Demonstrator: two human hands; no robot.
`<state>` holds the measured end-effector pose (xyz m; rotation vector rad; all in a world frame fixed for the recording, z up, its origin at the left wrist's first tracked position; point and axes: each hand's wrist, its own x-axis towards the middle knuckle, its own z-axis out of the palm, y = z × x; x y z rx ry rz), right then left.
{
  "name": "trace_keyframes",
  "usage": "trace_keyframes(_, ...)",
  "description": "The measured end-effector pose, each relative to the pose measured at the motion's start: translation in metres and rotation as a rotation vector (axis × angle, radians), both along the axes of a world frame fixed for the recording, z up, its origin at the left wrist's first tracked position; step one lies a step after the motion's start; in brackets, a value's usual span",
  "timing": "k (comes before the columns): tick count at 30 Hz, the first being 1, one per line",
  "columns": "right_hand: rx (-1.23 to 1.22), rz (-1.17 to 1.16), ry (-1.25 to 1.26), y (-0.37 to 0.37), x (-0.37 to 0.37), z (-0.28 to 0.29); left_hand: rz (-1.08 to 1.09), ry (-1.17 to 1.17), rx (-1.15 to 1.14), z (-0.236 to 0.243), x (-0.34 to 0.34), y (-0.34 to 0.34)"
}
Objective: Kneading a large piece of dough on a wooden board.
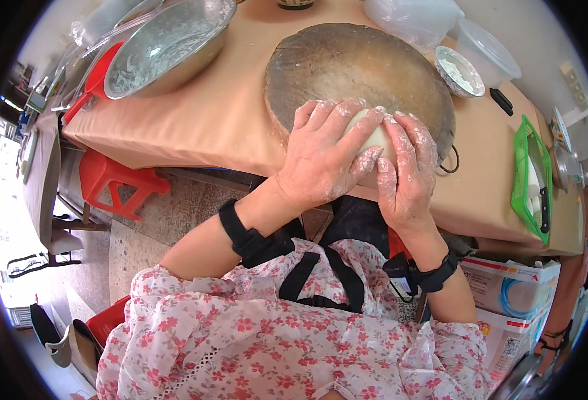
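Observation:
A smooth, pale ball of dough [378, 139] is cupped between my two hands at the near edge of a round wooden board [347, 67]. My left hand [330, 150] curves over its left side, with floury fingers bent around it. On the other side, my right hand [408, 167] wraps the dough, its fingers also dusted with flour. Both hands nearly meet at the fingertips and hide most of the dough's sides. Whether the dough rests on the board or is lifted slightly, I cannot tell.
A large metal bowl [174, 50] with floury residue and a red scoop-like thing [97, 80] stand at the left. Right of the board are a small bowl of flour [460, 72], a clear plastic tub [487, 50] and a green basket [530, 180] holding a black-handled knife [545, 210]. A red stool [117, 183] stands below.

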<state>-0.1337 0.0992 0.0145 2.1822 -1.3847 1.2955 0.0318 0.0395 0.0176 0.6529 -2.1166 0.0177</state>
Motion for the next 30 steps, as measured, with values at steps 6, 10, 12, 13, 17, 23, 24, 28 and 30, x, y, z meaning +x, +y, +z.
trace_keyframes(6, 0.164, 0.030, -0.160, -0.044, -0.012, 0.003, 0.041, 0.034, 0.190, -0.001, -0.016, -0.033)
trace_keyframes(10, 0.360, 0.005, -0.352, -0.080, -0.027, 0.010, 0.064, 0.016, 0.455, 0.009, -0.031, -0.067)
trace_keyframes(12, 0.373, 0.003, -0.394, -0.090, -0.030, 0.011, 0.132, -0.122, 0.611, 0.015, -0.035, -0.076)
trace_keyframes(13, 0.470, -0.006, -0.435, -0.091, -0.033, 0.015, 0.131, -0.121, 0.608, 0.015, -0.037, -0.078)
trace_keyframes(17, 0.564, -0.046, -0.435, -0.079, -0.028, 0.017, 0.121, -0.075, 0.592, 0.009, -0.034, -0.072)
trace_keyframes(23, 0.158, 0.006, -0.149, -0.024, -0.016, -0.002, 0.031, -0.033, 0.203, -0.004, -0.006, -0.020)
trace_keyframes(24, 0.040, -0.007, -0.047, -0.013, -0.015, -0.005, -0.014, -0.003, 0.063, -0.007, -0.001, -0.012)
trace_keyframes(28, 0.033, 0.024, 0.006, 0.019, -0.009, -0.013, -0.095, 0.015, -0.104, -0.021, 0.014, 0.008)
trace_keyframes(30, -0.056, 0.068, 0.051, 0.022, -0.008, -0.024, -0.116, 0.041, -0.143, -0.037, 0.016, 0.010)
